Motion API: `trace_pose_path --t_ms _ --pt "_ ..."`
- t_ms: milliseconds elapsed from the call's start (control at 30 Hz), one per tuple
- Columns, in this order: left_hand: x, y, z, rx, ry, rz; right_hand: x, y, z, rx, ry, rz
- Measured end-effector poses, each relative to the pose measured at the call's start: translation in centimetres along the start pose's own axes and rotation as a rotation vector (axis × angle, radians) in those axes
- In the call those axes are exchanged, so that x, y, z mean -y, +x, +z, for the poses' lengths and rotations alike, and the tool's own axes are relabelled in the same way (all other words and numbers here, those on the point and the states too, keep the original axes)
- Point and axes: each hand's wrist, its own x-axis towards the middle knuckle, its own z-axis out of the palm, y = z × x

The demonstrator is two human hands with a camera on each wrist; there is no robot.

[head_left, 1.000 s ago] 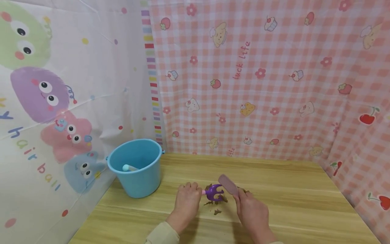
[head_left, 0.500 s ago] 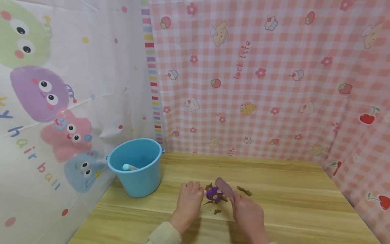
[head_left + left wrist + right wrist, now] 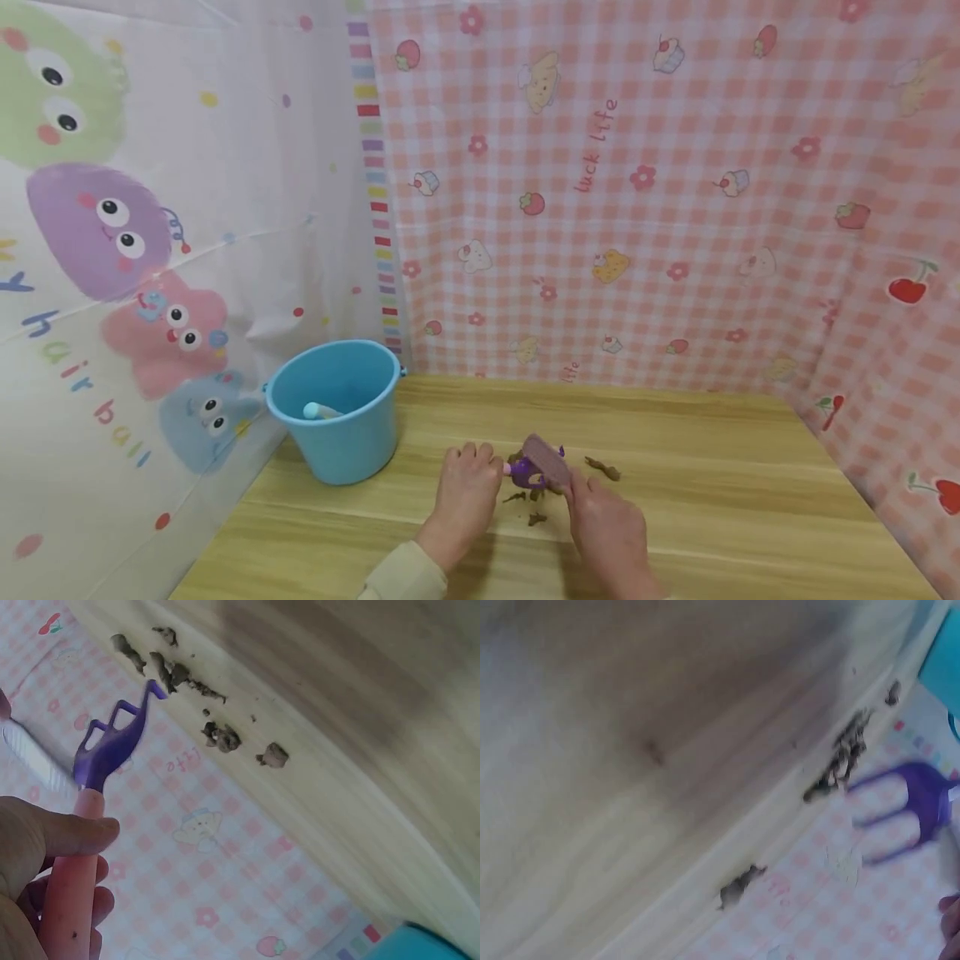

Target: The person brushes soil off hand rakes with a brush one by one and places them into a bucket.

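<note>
In the head view, my left hand grips a toy rake by its pink handle. Its purple three-pronged head points away from the palm, thumb along the handle in the left wrist view. My right hand holds a small brush-like mauve tool by its handle. The tool's flat oblong, ridged head lies across the rake's prongs in the head view and partly hides them. Brown crumbly clumps lie on the table below both tools. A separate brown strip lies beyond the right hand.
A light blue bucket stands at the table's left, with a pale blue-tipped stick inside. The wood-grain table backs onto a pink checked cloth, with a white cartoon-print cloth on the left.
My right hand has moved left, bringing the mauve tool over the rake and uncovering the brown strip. The rake's head has turned slightly, while my left hand has shifted slightly right.
</note>
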Motion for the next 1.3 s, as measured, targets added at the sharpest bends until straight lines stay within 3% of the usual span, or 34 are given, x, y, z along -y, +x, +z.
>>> trace_pose_path --t_ms 167,267,400,567,733,800,867,967,1033,1133,1300 --pt "0.2 -0.1 0.1 0.004 0.014 -0.017 -1.1 0.3 -0.3 0.005 0.018 0.122" --pt "0.1 0.2 0.0 -0.013 0.019 -0.004 -0.5 0.6 -0.4 -0.017 0.068 0.088" --pt "0.0 0.5 -0.3 -0.051 0.007 0.008 0.6 0.5 -0.3 0.097 0.128 0.096" --pt "0.2 0.2 -0.1 -0.067 -0.042 -0.022 -1.2 0.2 -0.2 0.262 0.179 0.311" --pt "0.5 -0.6 0.8 -0.146 -0.116 -0.03 -3.6 0.5 -0.3 0.379 0.188 0.428" --pt "0.5 -0.8 0.9 -0.176 -0.155 -0.033 -3.9 0.7 -0.4 0.367 0.18 0.454" --pt "0.5 -0.8 0.9 -0.186 -0.184 -0.048 -3.8 1.0 -0.4 0.289 0.177 0.456" --pt "0.4 -0.8 0.8 -0.163 -0.217 -0.072 -3.0 1.0 -0.4 0.134 0.196 0.375" --pt "0.3 -0.6 0.8 -0.137 -0.243 -0.08 -2.2 0.9 -0.2 0.08 0.221 0.284" --pt "0.1 -0.6 0.7 -0.096 -0.308 -0.094 -1.5 0.6 0.0 0.095 0.249 0.226" --pt "-0.1 -0.8 0.5 -0.045 -0.398 -0.11 -2.7 0.1 0.1 0.215 0.237 0.401"
